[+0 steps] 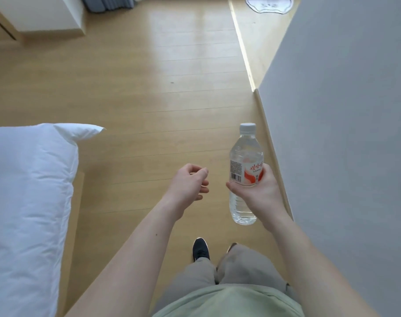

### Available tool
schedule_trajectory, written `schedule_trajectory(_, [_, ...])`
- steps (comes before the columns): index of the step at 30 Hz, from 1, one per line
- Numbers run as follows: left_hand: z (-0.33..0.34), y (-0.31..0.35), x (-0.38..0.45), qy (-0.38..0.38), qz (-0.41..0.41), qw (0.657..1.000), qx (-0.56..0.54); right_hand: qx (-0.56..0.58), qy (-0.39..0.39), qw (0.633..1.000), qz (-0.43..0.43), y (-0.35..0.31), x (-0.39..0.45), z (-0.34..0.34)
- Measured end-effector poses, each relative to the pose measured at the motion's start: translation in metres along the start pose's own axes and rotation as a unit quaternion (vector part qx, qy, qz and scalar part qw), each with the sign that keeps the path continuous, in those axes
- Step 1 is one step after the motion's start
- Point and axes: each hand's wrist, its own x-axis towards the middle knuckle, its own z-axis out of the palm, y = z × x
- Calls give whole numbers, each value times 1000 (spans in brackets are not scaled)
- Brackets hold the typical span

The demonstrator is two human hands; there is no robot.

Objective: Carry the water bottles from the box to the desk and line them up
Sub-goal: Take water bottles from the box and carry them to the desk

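One water bottle (245,175) is on the move, carried upright in the person's right hand (256,191), which is wrapped around the middle of it at the red and white label, thumb on the near side and fingers curled round the far side. The white cap points up and away, and the base hangs free below the hand, above the wooden floor (149,88). The left hand (190,181) carries nothing; its fingers are loosely curled in, not closed on anything.

The bottle looks full and sealed, so I'd judge it has some weight and a thin, springy plastic wall that gives under a hard squeeze. The label band seems the sensible hold: drier and less slick than the bare ribbed plastic below it. A firm but easy grip should do, since it won't break if bumped.

Neither the box nor the worktop is in sight from here. The person stands between a white bed (28,191) on the left and a grey wall (343,133) on the right, one dark shoe (200,248) forward, so this looks like the carrying stretch.
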Motion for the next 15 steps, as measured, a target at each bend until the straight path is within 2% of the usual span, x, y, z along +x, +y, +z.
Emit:
schedule_trajectory(8, [-62,22,38,52,-11,998,-31,-15,-68,997,-22,-56,58,61])
schedule_trajectory(15, [-110,65,105,125,-23,990,-65,-44,-111,992,-36,-106,142,107])
